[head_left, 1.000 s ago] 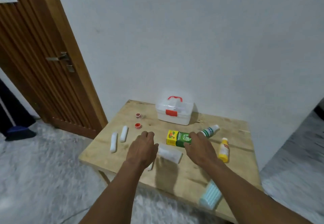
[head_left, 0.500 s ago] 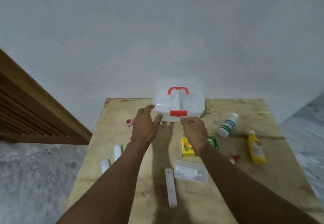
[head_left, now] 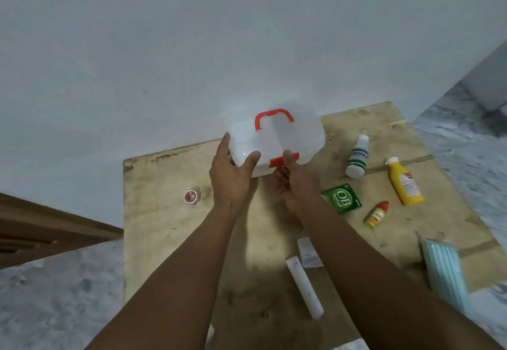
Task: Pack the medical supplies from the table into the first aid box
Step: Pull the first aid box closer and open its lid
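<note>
Packing has not started, judging by what lies about: the first aid box (head_left: 277,141) sits at the far edge of the table (head_left: 164,240) against the wall, its lid down and its red handle (head_left: 274,118) lying flat on top. The left hand (head_left: 233,174) grips the box's near left corner, thumb on the lid and fingers round the side. The right hand (head_left: 296,182) pinches the red latch (head_left: 284,161) at the front, thumb on top and fingers curled beneath, so opening the box looks like the step in hand. Every supply I can see is out on the table: a white and green bottle (head_left: 356,157) and a yellow bottle (head_left: 404,182) to the right of the box, a green carton (head_left: 341,198) and a small dropper bottle (head_left: 375,214) nearer, a pack of masks (head_left: 441,267) at the right edge, a white roll (head_left: 304,286) beside a clear packet (head_left: 308,252), and a small red-capped jar (head_left: 191,196) well apart on the left. Whether the box holds anything I cannot tell through the cloudy lid. All the loading and the closing seem left to do.
</note>
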`<control>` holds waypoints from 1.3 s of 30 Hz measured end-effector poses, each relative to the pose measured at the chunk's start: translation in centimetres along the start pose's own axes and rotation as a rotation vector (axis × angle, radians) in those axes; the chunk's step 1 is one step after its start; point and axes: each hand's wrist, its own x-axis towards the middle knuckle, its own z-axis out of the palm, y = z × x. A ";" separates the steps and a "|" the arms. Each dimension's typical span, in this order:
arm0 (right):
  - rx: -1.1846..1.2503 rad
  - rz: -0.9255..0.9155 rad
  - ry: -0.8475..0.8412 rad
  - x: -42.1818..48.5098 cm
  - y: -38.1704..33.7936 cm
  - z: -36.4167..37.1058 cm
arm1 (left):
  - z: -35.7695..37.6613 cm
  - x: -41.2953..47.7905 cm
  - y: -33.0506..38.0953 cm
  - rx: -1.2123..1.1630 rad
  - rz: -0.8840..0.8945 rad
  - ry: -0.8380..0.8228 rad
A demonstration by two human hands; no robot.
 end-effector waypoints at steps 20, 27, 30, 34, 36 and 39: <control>-0.569 -0.463 0.002 -0.7 -1.9 -1.7 | 0.1 0.0 0.4 -0.018 -0.014 0.024; -1.212 -1.060 -0.200 1.6 -4.6 -4.1 | 0.4 -0.3 0.6 -0.068 -0.051 0.030; -1.379 -1.405 -0.231 3.7 -5.1 -5.1 | 0.5 -0.2 0.5 -0.124 -0.073 0.039; -1.348 -1.596 -0.078 5.7 -6.1 -6.4 | 0.5 -0.2 0.6 -0.190 -0.108 0.043; -1.303 -1.606 -0.148 6.6 -6.6 -6.5 | 0.6 -0.3 0.7 -0.219 -0.115 0.044; -1.201 -1.509 -0.388 7.9 -6.8 -6.6 | 0.7 -0.3 0.6 -0.245 -0.117 0.039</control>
